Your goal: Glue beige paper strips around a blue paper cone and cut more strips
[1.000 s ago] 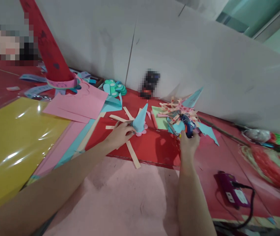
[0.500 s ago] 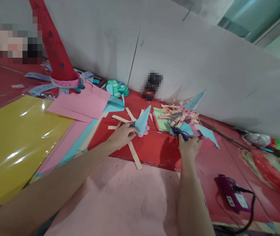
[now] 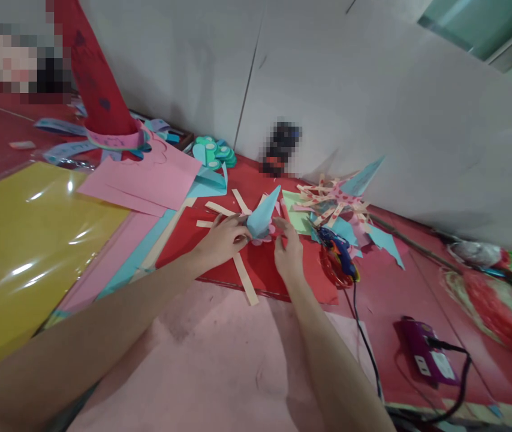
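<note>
Pale blue cone (image 3: 261, 217), centre of the frame: left hand (image 3: 220, 242) pinches its base; right hand (image 3: 288, 251) half open alongside, contact indeterminate. Uneven finger pressure could crease it; a brushing wrist could skew the strips (image 3: 246, 280).

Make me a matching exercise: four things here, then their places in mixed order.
1. small light-blue paper cone
2. tall red paper cone
3. blue plastic glue gun
4. purple plastic power box

A. near the red table's front edge
B. between both hands
C. inside a pink paper band
D. just beyond the right hand, on its right

Pairs: 1-B, 2-C, 3-D, 4-A
</note>
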{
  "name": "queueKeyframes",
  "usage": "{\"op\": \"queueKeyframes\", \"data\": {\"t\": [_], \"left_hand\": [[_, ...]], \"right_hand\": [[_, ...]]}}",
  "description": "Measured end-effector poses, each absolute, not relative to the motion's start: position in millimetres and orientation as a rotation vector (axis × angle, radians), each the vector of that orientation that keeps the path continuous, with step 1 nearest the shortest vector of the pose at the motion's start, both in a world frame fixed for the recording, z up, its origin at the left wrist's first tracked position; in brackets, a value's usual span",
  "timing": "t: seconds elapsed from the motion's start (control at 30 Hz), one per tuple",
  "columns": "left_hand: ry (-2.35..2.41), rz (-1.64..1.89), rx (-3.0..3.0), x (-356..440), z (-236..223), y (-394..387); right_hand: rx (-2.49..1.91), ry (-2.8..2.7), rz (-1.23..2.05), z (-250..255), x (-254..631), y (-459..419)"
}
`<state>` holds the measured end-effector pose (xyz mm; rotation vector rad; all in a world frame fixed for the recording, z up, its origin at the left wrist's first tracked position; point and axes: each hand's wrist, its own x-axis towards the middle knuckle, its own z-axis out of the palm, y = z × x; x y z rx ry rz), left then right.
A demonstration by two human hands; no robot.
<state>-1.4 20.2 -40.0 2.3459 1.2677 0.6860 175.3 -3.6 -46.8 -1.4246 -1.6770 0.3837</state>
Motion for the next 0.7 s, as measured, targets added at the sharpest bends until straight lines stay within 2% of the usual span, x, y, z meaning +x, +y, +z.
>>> {"op": "queueKeyframes", "data": {"t": [0.2, 0.5, 0.7], "left_hand": [[1.267, 0.698, 2.346, 0, -39, 20], [1.317, 0.668, 2.296, 0, -39, 21], [1.317, 0.669, 2.338, -4, -35, 21]], "right_hand": [[-1.3, -1.522, 0.758, -56, 183, 6], [-1.364, -1.235, 0.777, -61, 178, 20], [-1.411, -1.284, 0.747, -57, 175, 13]]}}
